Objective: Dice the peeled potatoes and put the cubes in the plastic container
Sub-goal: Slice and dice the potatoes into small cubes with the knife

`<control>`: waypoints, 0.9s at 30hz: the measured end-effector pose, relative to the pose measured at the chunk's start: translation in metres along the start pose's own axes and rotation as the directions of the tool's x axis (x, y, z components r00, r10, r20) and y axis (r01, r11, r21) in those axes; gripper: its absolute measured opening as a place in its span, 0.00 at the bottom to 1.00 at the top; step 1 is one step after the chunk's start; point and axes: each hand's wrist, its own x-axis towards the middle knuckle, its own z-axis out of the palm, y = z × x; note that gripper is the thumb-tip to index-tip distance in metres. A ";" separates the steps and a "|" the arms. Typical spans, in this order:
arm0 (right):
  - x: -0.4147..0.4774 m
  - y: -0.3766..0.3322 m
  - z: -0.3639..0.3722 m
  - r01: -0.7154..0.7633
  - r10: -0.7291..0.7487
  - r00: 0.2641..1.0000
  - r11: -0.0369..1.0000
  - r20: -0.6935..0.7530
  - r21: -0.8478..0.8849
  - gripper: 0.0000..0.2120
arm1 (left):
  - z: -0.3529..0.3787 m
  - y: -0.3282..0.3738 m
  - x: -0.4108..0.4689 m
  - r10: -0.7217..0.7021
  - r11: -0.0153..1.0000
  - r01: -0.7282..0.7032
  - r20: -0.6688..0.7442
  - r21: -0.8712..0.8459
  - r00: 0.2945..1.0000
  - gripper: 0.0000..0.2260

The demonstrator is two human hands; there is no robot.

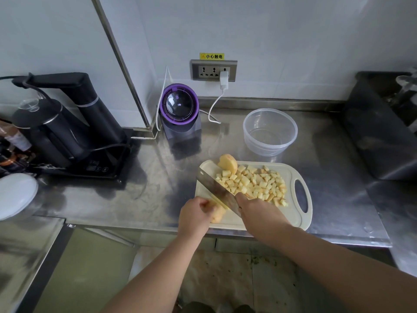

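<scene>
Pale plastic cutting board (300, 219) at frame centre, on stainless steel worktop (158, 177). Left hand (194, 214) curled over peeled yellow potato piece (217, 214) at board's lower left, pinning it down. Right hand (255, 211) wrapped round handle of steel cleaver (216, 188), blade slanting up-left against that piece. Pile of yellow potato cubes (257, 184) on board's right half; uncut potato half (228, 163) at board's top edge. Round clear plastic container (270, 132) just above board, upper right of centre

Dim, even indoor light; cool grey cast.
Soft sheen on steel counter (327, 159) near its back edge; faint shadows beside kettle (52, 132) and purple-lidded appliance (180, 114); wide-angle bowing at frame edges; left margin blurred; centre sharp.
</scene>
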 end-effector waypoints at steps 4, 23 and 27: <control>-0.006 0.000 -0.001 0.019 -0.019 1.000 1.000 0.021 -0.020 0.21 | -0.002 0.000 -0.003 0.016 1.000 -0.016 -0.009 0.025 1.000 0.12; 0.000 -0.005 0.008 0.069 -0.061 0.990 0.996 0.125 -0.059 0.22 | -0.001 0.000 0.000 -0.025 1.000 0.025 -0.008 -0.004 1.000 0.05; 0.008 -0.008 0.016 0.075 -0.065 0.987 0.995 0.150 -0.063 0.20 | 0.000 -0.003 0.000 -0.034 0.999 0.034 -0.021 -0.018 0.999 0.05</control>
